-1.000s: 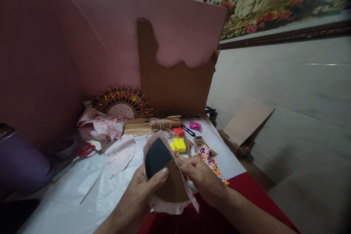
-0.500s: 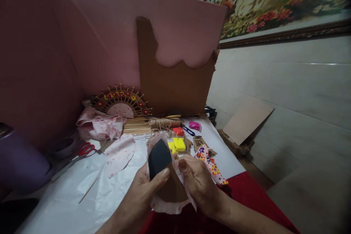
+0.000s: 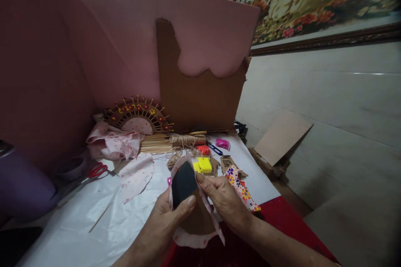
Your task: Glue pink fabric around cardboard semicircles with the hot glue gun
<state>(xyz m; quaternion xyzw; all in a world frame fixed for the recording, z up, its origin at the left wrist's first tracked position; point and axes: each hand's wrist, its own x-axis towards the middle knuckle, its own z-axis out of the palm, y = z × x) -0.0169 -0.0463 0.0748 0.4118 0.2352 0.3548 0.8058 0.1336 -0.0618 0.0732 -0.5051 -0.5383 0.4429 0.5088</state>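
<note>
My left hand (image 3: pixel 163 223) grips a fan-shaped cardboard piece (image 3: pixel 188 200), its top part black, its lower part brown. The thumb presses on the front of it. A pink dotted cloth (image 3: pixel 191 240) lies behind the piece and sticks out round its edges. My right hand (image 3: pixel 224 200) pinches the cloth against the piece's upper right edge. Both hands are over the near edge of the white table cover (image 3: pixel 94 225).
Red-handled scissors (image 3: pixel 94 172), pink cloth scraps (image 3: pixel 136 173), a decorated fan (image 3: pixel 138 117), a bundle of sticks (image 3: pixel 156 144), a twine spool (image 3: pixel 188 139) and yellow clay blocks (image 3: pixel 205 164) lie on the table. A brown cardboard cutout (image 3: pixel 197 100) leans on the pink board behind. A floral strip (image 3: pixel 241 190) lies at right.
The cardboard piece has been turned so that it looks narrower. My right hand has slid up along its right edge with the cloth. My left hand keeps its grip.
</note>
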